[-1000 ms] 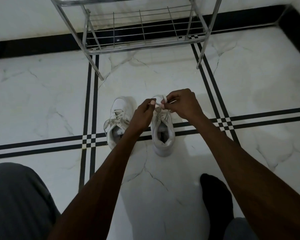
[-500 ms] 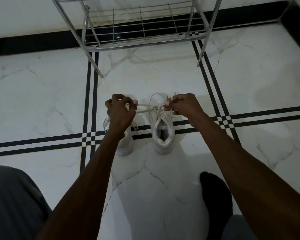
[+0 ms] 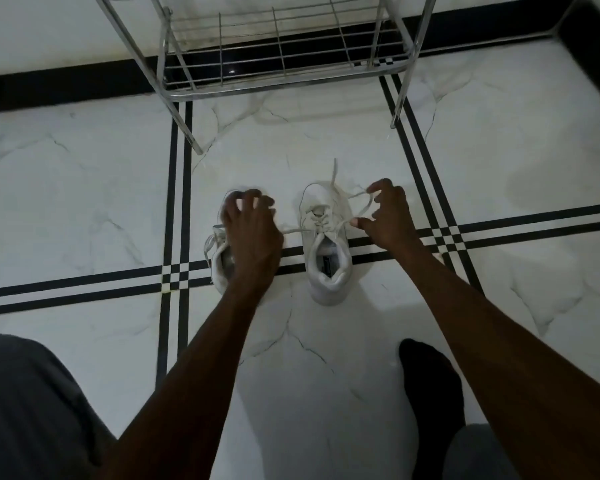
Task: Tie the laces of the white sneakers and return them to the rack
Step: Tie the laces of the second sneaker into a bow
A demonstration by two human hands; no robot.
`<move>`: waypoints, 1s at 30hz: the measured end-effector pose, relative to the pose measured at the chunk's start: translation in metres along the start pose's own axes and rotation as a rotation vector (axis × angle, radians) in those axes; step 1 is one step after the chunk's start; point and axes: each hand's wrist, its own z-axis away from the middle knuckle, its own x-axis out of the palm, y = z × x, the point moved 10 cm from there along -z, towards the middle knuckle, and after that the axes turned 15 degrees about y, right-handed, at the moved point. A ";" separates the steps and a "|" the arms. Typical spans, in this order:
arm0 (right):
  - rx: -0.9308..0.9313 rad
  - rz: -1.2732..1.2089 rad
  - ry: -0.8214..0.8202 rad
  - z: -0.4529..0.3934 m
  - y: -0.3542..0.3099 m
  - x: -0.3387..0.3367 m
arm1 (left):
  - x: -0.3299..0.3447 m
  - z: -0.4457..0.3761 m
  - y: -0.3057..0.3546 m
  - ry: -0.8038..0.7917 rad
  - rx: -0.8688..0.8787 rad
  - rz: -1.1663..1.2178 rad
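Note:
Two white sneakers stand side by side on the marble floor, toes toward the rack. The right sneaker (image 3: 327, 251) is in full view, its laces drawn out to both sides. My right hand (image 3: 387, 220) pinches a lace loop (image 3: 361, 206) just right of that shoe. A taut lace strand (image 3: 293, 231) runs left from it under my left hand (image 3: 253, 233), whose fingers are curled and blurred. That hand hovers over the left sneaker (image 3: 218, 263) and hides most of it. A loose lace end (image 3: 334, 174) points up past the toe.
The metal shoe rack (image 3: 274, 84) stands just beyond the shoes against the wall, its lower wire shelf bare and its legs (image 3: 400, 98) on the floor. My black-socked foot (image 3: 430, 386) rests at the near right, a grey trouser knee (image 3: 21, 410) at the near left.
Both hands have drawn apart from above the right sneaker's tongue, pulling the lace out sideways. The left hand now sits over the left sneaker; the right hand has moved right with a loop.

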 end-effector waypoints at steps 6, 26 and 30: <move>-0.321 0.200 -0.143 0.012 -0.016 0.033 | 0.061 0.034 0.024 -0.398 -0.052 0.245; -0.213 0.235 -0.133 0.021 -0.018 0.041 | 0.059 0.026 0.006 -0.278 0.053 0.090; -0.117 0.022 -0.111 0.018 -0.011 0.035 | 0.064 0.031 -0.005 -0.297 -0.164 0.245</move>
